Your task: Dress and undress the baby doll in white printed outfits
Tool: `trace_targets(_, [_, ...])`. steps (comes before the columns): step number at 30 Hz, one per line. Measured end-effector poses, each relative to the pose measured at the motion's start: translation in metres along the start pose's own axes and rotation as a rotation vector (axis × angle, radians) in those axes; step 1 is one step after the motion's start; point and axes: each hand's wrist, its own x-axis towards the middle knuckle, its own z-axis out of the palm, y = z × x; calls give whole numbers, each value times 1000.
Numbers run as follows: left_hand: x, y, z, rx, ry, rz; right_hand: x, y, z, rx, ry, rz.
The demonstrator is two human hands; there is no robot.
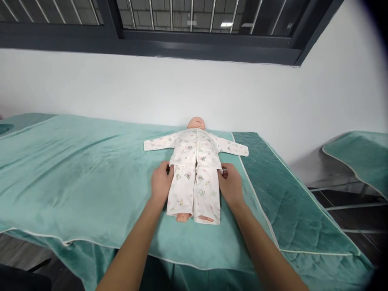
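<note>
A baby doll (196,123) lies face up on a teal blanket (79,169), arms spread, head toward the wall. It wears a white printed shirt (195,148) and matching white trousers (194,192); its bare feet show at the trouser cuffs. My left hand (160,182) rests at the doll's left hip, fingers curled on the trousers' waistband. At the opposite hip, my right hand (230,184) pinches the waistband on that side. Both hands flank the trousers.
The blanket covers a bed with a quilted teal mattress (281,194) showing on the right. A white wall (273,97) and a dark-framed window (194,36) stand behind. Another teal-covered bed (360,157) is at the far right, across a dark floor gap.
</note>
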Motion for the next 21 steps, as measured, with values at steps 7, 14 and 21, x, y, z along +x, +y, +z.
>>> trace_targets(7, [-15, -1, -4, 147, 69, -69, -17, 0, -7, -133, -148, -24])
trace_targets(14, [-34, -6, -11, 78, 32, 49, -55, -14, -27, -11, -73, -59])
trace_targets(21, [-109, -24, -36, -260, -127, 110, -124, -30, -47, 8, -270, -282])
